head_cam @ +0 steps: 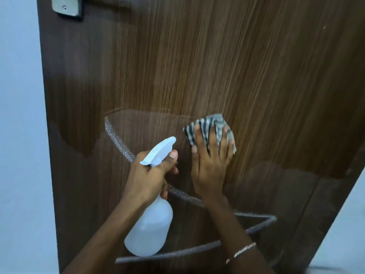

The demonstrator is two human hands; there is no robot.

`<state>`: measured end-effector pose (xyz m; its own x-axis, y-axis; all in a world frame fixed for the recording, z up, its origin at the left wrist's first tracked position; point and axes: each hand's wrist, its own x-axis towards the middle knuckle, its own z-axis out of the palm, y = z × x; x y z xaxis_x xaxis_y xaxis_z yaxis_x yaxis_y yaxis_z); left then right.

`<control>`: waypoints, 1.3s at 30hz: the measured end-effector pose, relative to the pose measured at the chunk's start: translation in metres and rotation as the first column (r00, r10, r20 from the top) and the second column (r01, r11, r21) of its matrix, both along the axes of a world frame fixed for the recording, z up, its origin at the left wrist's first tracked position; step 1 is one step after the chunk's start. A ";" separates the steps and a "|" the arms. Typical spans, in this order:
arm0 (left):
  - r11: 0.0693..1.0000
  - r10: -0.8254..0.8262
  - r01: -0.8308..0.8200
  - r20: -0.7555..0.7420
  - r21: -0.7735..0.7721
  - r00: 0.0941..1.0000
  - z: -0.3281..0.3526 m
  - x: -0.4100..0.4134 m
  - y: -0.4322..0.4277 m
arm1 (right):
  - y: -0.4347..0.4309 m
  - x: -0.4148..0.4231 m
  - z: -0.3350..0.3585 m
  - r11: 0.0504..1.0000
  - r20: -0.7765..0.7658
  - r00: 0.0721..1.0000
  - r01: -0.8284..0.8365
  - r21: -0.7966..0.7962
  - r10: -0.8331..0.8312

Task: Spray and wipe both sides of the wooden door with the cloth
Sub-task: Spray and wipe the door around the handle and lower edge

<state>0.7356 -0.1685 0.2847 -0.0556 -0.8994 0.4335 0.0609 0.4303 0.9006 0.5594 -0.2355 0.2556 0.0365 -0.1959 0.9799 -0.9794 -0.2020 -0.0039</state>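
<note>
2 hands, side by side, near but not touching. Left hand (150,175) — curled round the neck of the white spray bottle (150,230). Right hand (211,165) — fingers spread flat, pressing the checked cloth (209,125) against the wooden door (217,56), mid-panel. Bare wood above and to the right; the door's left edge meets a pale wall (19,135); metal plate (66,6) top left.

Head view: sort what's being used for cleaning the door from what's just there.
In use: door, cloth pressed on it by the right hand, spray bottle gripped in the left hand.
Just there: metal plate at the door's top left, wall, bracelet on the right wrist.
</note>
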 end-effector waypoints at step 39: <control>0.973 0.228 -0.230 -0.071 -0.027 0.971 0.001 0.045 0.012 | -0.001 0.044 0.037 0.997 -0.289 0.957 0.032 0.068 -0.011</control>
<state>0.7810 -0.1561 0.2853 0.1802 -0.8689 0.4609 0.0168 0.4712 0.8818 0.6031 -0.2370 0.2927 0.3106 -0.2689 0.9117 -0.9450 -0.1908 0.2656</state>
